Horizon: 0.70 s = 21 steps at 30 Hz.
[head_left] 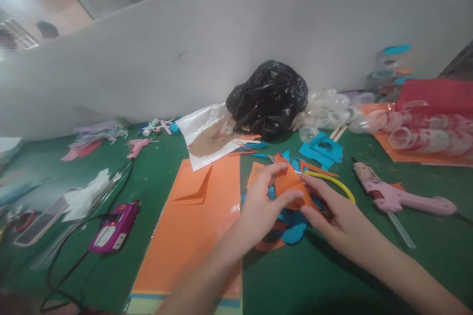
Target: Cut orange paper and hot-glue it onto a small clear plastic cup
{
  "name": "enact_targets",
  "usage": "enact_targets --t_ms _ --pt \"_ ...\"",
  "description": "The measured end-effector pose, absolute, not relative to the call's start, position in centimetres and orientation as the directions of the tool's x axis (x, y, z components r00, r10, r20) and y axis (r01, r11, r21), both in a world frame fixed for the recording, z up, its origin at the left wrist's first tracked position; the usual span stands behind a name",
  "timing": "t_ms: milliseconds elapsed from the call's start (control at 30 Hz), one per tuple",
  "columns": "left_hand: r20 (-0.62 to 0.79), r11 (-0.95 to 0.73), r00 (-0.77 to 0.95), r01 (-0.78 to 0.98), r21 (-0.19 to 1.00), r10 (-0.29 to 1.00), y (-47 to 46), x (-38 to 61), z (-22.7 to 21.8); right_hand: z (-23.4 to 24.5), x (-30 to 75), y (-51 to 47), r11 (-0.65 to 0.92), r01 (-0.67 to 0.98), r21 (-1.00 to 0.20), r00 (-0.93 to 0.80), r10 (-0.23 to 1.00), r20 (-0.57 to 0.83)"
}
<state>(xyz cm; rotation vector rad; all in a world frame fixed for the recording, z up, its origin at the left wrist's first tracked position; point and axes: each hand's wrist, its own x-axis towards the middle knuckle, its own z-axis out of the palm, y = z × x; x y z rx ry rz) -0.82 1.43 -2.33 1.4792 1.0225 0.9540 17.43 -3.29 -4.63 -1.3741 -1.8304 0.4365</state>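
Both my hands meet over the green table, pinching a small folded piece of orange paper [290, 183]. My left hand [260, 209] grips its left edge with thumb and fingers closed. My right hand [332, 209] pinches the right side from below. Under them lie blue paper scraps [293, 230] and more orange offcuts. A yellow curved strip [334, 182] runs just behind my right hand.
A stack of orange sheets [195, 226] lies to the left. A pink glue gun [397, 197] rests at right, a purple one [114, 229] with a black cord at left. Behind are a black plastic bag [268, 96], clear plastic cups [424, 133] and a white partition [221, 44].
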Motion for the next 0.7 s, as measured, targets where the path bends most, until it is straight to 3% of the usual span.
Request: enact_targets --t_ms 100,200,500,700 --pt "0.036 -0.075 0.314 0.114 0.991 0.949 1.6 -0.8 -2.1 -4.8 17.7 -3.0 0.427 0.705 -0.566 -0.184 0.881 0.435" --pt "0.019 -0.065 0.319 0.136 0.989 0.948 1.7 -0.8 -1.8 -4.9 17.8 -2.7 0.421 0.724 -0.546 -0.174 0.878 0.446" --pt "-0.01 0.028 0.374 -0.043 0.999 0.927 1.8 -0.3 -0.9 -4.1 17.0 -2.9 0.18 0.524 -0.833 0.045 0.97 0.238" --pt "0.009 -0.026 0.317 0.049 0.998 0.949 2.0 -0.6 -1.0 -3.2 17.3 -2.6 0.122 0.371 -0.921 0.068 0.985 0.158"
